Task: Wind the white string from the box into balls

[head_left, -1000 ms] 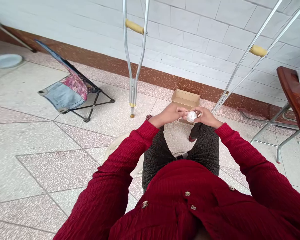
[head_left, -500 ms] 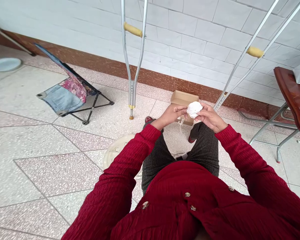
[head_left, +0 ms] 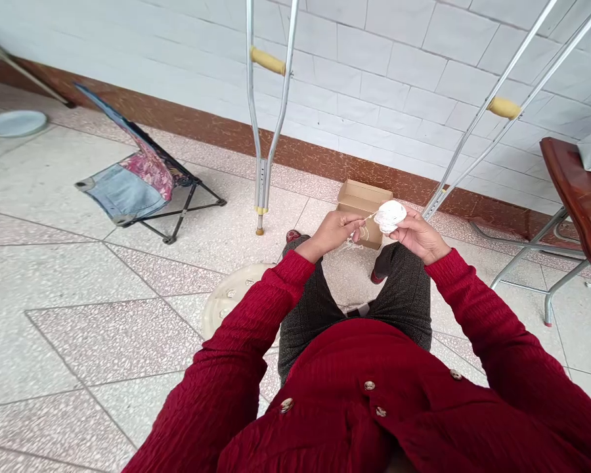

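I sit with both arms in red sleeves stretched out over my knees. My right hand (head_left: pixel 417 234) is closed round a small white ball of thread (head_left: pixel 391 215), held at fingertip level. My left hand (head_left: pixel 335 231) pinches the loose end of the thread (head_left: pixel 358 239), which runs taut from the ball to my fingers and dangles in a small tangle below them. The two hands are a short way apart, above my dark trousers and in front of an open cardboard box (head_left: pixel 364 197) on the floor.
Two metal crutches (head_left: pixel 263 112) (head_left: pixel 492 112) lean on the white tiled wall. A folding fabric stool (head_left: pixel 138 177) lies at left, a pale plate (head_left: pixel 14 122) far left, a wooden chair (head_left: pixel 576 190) with metal legs at right, a round plastic stool (head_left: pixel 226 299) beneath me.
My right hand has lifted the thread ball up and to the right. The hands have drawn apart, and a length of thread now stretches between them.
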`<action>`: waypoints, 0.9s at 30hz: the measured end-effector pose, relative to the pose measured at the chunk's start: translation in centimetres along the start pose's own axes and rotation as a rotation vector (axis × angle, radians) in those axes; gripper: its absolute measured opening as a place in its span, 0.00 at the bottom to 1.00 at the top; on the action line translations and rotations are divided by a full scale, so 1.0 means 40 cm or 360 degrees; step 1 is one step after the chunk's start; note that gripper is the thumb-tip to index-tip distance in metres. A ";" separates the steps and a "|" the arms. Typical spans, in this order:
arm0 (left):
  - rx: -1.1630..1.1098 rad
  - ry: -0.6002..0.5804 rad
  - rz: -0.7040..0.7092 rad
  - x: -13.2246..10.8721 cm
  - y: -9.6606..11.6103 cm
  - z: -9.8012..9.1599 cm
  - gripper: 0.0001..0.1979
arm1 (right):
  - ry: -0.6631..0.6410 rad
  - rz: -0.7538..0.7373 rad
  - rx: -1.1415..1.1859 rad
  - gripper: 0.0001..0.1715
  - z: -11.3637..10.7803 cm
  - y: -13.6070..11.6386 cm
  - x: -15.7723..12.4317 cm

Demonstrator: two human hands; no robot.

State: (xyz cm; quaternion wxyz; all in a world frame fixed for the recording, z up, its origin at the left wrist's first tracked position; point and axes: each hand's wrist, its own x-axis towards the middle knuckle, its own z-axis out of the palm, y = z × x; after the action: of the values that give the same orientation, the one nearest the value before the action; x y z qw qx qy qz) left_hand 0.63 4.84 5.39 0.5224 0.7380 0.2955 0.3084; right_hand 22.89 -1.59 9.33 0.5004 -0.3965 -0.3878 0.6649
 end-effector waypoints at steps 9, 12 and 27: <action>-0.0319 0.0195 -0.0009 0.008 0.054 0.012 0.13 | -0.0019 0.0087 -0.0028 0.24 0.004 0.041 0.002; -0.0373 0.0205 -0.0074 0.006 0.049 0.021 0.14 | 0.0036 -0.0001 -0.0056 0.24 0.007 0.021 0.000; -0.0585 -0.0005 -0.0181 -0.029 -0.004 0.004 0.16 | 0.0271 -0.0161 -0.0101 0.16 0.020 -0.014 0.011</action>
State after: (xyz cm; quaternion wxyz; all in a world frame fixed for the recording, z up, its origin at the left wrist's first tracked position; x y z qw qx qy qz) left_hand -0.01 3.94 5.01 0.6653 0.6129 0.2747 0.3261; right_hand 22.29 -1.14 10.06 0.5515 -0.4472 -0.3842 0.5901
